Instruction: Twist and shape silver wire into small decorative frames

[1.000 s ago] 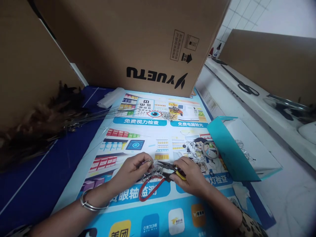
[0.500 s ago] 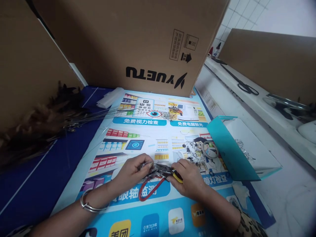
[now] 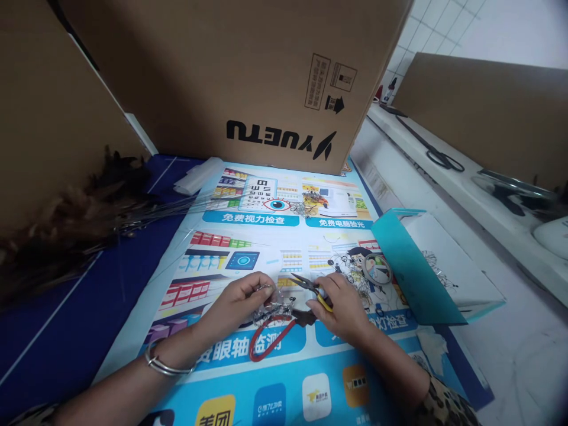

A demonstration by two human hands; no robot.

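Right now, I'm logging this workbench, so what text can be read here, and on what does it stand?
"YUETU", upside down, on the cardboard box.
"免费视力检查" on the poster.
"免费电脑验光" on the poster, to its right.
"眼轴监测" on the poster by the left hand, start hidden.
"灯检查" on the poster by the right hand, start hidden.
"美团" on a poster icon, cropped.
Box labels and other icons: too small to read.

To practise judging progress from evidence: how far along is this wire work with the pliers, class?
Seemingly done: a small wire heap lies far up the poster. In hand: the left hand pinches a wire tangle; the right hand holds yellow-handled pliers, tips close to it. Probably left: the feathers on wire stems and loose wire bits near the right hand.
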